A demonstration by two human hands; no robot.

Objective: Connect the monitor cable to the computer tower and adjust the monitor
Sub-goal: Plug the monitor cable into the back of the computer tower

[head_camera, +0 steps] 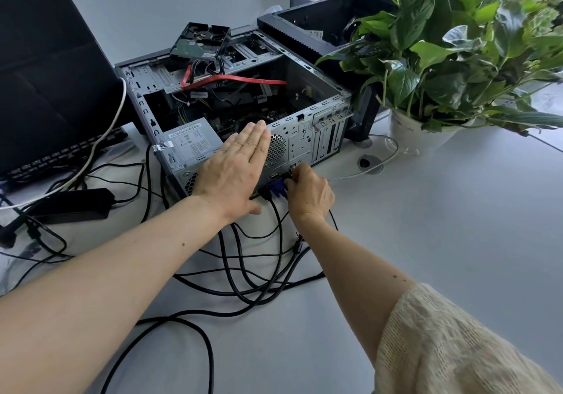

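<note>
Bracing the open computer tower (pixel 231 110) with a flat left hand (pixel 234 168), a person works the blue connector (pixel 277 188) of the monitor cable (pixel 278 241) at the tower's rear panel with the right hand (pixel 307 194). The tower lies on its side on the pale counter (pixel 441 241), its side cover off and a loose hard drive (pixel 201 41) resting on the drive cage.

The left grip is wide open, fingers together and palm pressed on the case above the rear panel, holding nothing. The right grip is narrow, fingertips pinched at the connector's right edge, where a thumbscrew would sit; the fingers hide whether a screw is being turned.

The plug appears to be at its port, touching the panel, though how fully it is seated cannot be told. A black plug (pixel 264 194) sits just beside it on the left. The connecting step therefore looks nearly done, with only the securing left.

The monitor (pixel 45 67) stands at the left edge of the counter, dark and untouched by either hand, so adjusting it looks to be still ahead. Black cables loop across the counter in front, and a potted plant (pixel 463 46) stands to the right.
</note>
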